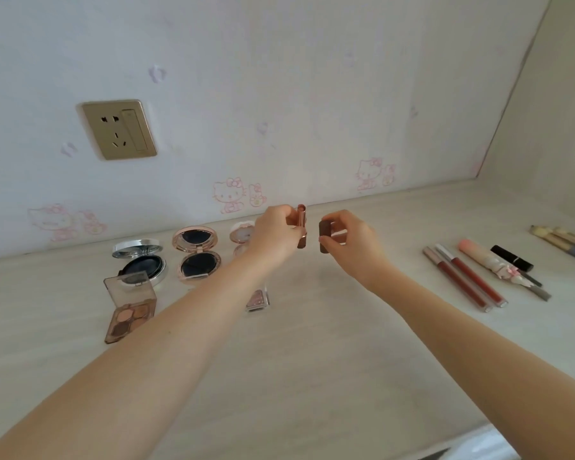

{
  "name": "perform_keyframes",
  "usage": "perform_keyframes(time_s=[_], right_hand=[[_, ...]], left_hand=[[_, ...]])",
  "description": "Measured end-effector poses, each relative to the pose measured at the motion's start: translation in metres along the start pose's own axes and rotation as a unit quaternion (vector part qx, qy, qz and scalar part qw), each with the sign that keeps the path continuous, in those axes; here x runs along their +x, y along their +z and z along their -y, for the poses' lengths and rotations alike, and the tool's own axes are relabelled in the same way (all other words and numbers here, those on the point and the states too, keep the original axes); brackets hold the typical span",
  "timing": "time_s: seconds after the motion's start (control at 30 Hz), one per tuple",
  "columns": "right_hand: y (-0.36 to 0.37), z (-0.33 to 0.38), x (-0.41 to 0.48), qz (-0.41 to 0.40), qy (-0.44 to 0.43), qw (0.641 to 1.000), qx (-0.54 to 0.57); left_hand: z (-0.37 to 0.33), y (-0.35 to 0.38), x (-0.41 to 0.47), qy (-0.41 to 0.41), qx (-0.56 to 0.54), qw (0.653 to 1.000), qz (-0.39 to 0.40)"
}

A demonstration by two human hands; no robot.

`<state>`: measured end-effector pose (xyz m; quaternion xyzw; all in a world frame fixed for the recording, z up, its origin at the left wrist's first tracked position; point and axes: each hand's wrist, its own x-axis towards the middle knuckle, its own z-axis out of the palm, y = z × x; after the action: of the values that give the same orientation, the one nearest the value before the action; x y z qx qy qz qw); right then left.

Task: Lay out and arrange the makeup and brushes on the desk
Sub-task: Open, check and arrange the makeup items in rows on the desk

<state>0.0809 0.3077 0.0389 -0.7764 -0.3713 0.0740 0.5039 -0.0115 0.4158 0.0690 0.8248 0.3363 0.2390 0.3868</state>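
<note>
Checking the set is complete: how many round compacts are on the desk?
3, in a row near the wall: a silver compact leftmost, a rose-gold compact right of it, and a pink compact partly hidden behind the left hand. Others may be hidden.

Pale wallpaper around the gold socket has pink cartoon cats, desk below it's whitish woodgrain, lipstick rose-gold, cap brown.

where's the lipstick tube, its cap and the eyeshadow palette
lipstick tube point(301, 220): head view, on its rose-gold upper barrel
lipstick cap point(323, 234): head view, on its dark brown side face
eyeshadow palette point(132, 318): head view, on the open tray of colour pans
</note>
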Motion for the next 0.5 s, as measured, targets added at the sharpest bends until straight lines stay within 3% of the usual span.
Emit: perform_keyframes(time_s=[0.2,0.5], right_hand=[[0.018,-0.005,0.018,0.032,-0.003,0.999,-0.025],[0.03,-0.017,0.02,0.051,-0.009,0.998,-0.046]], left_hand=[[0.013,0.008,0.019,-0.03,0.07,0.997,0.002],[0.022,0.01,0.02,-0.036,0.087,0.995,-0.012]])
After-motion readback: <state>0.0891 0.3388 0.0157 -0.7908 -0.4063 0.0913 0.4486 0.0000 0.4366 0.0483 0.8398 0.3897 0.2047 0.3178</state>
